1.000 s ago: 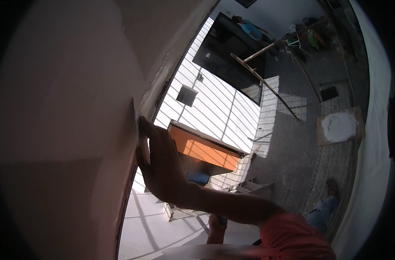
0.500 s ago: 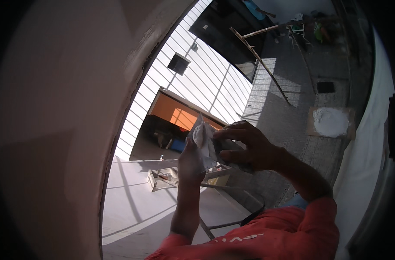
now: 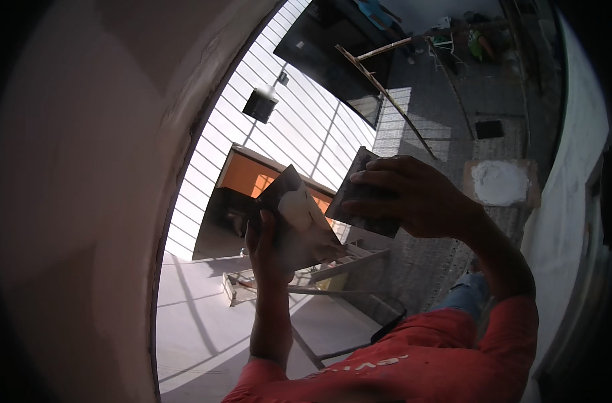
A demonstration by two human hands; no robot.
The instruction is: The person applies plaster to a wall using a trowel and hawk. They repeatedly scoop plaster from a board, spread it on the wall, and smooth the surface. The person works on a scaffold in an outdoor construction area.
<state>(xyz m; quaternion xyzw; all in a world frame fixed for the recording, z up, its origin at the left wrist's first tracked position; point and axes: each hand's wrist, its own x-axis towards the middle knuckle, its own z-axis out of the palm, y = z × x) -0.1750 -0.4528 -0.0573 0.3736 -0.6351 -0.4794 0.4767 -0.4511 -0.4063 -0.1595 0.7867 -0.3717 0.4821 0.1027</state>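
My left hand (image 3: 269,252) holds up a flat putty blade (image 3: 298,215) with a smear of white paste on its face. My right hand (image 3: 413,195) grips a second, darker flat blade (image 3: 359,198) from above, its lower edge close beside the first blade. Both hands are raised in front of me, just right of a smooth plastered wall (image 3: 84,201) that fills the left of the view. My red sleeves show at the bottom.
Far below lie a white ribbed roof (image 3: 286,148), an orange-walled opening (image 3: 252,185), a grey yard floor and a board with a white heap of powder (image 3: 499,183). A long wooden pole (image 3: 386,101) leans across the yard. A pale wall edge (image 3: 575,201) runs down the right.
A second ago my left hand lay flat on the wall edge. Since then both hands came together in front of me holding the two blades, and the view has tilted.
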